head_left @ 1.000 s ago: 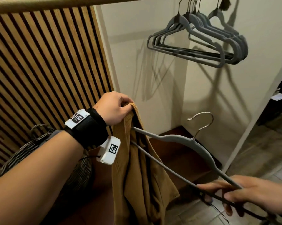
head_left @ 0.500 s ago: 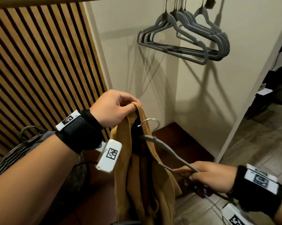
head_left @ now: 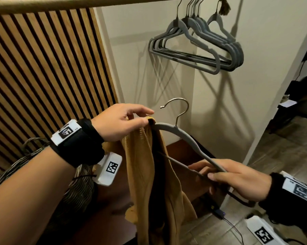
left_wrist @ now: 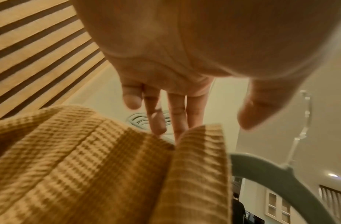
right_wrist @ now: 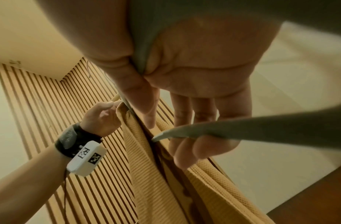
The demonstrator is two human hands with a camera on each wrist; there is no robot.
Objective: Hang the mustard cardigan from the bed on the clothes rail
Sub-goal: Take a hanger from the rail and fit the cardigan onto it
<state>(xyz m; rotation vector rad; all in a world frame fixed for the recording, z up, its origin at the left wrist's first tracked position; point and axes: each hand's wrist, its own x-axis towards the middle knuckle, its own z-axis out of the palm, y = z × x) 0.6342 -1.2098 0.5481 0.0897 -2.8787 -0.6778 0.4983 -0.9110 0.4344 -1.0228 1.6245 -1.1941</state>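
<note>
Mustard cardigan (head_left: 154,174) is hanging below the clothes rail (head_left: 78,4) | your left hand (head_left: 121,122) is pinching its collar | your right hand (head_left: 237,179) is gripping the grey hanger (head_left: 181,133), one arm inside | step: threading; next: seating the other shoulder, then hooking the rail.

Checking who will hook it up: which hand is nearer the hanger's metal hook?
Left. The left hand pinches the cardigan collar just beside and below the hook. The right hand grips the hanger at its far lower end.
</note>
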